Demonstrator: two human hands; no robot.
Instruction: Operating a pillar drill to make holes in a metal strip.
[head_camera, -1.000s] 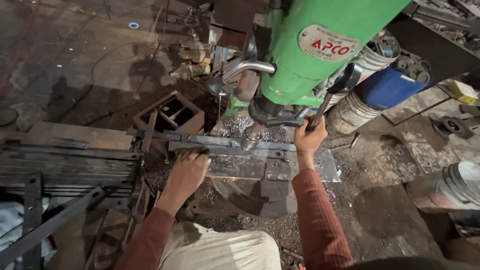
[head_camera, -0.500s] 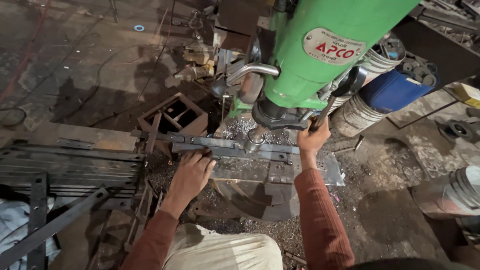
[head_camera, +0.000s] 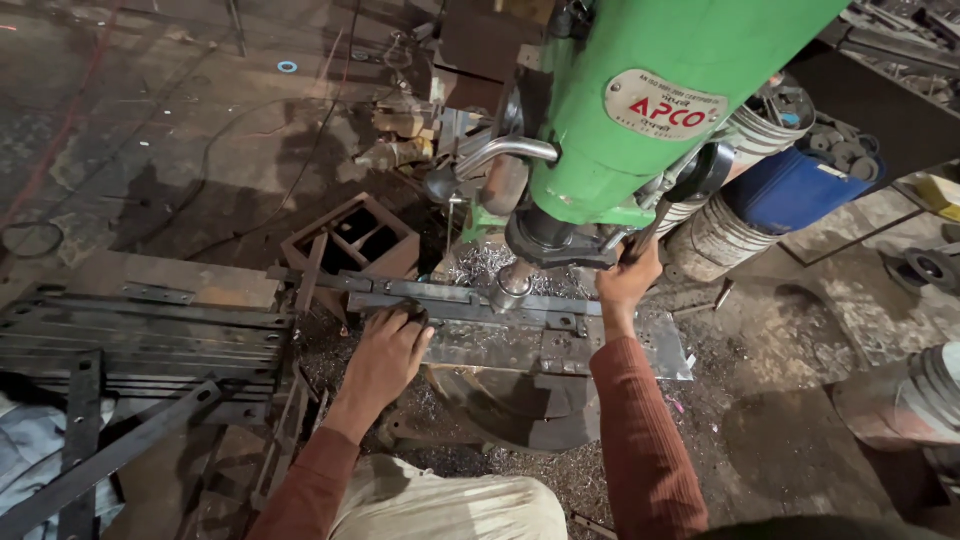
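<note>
A green drill press (head_camera: 640, 110) stands over a steel table (head_camera: 660, 350). Its chuck and bit (head_camera: 512, 285) come down onto a long flat steel bar (head_camera: 450, 300) lying across the table. My left hand (head_camera: 390, 350) presses on the bar just left of the bit. My right hand (head_camera: 628, 280) is raised and closed around the dark feed lever (head_camera: 660, 215) under the green head. Metal shavings lie around the bit.
A stack of flat steel bars (head_camera: 130, 340) lies at the left. A rusty open metal box (head_camera: 350, 240) sits behind the table. A blue drum (head_camera: 790, 185) and banded buckets (head_camera: 710, 240) stand at the right. Cables run over the concrete floor.
The view has shifted slightly. Both hands stay in place, the left on the bar and the right on the lever.
</note>
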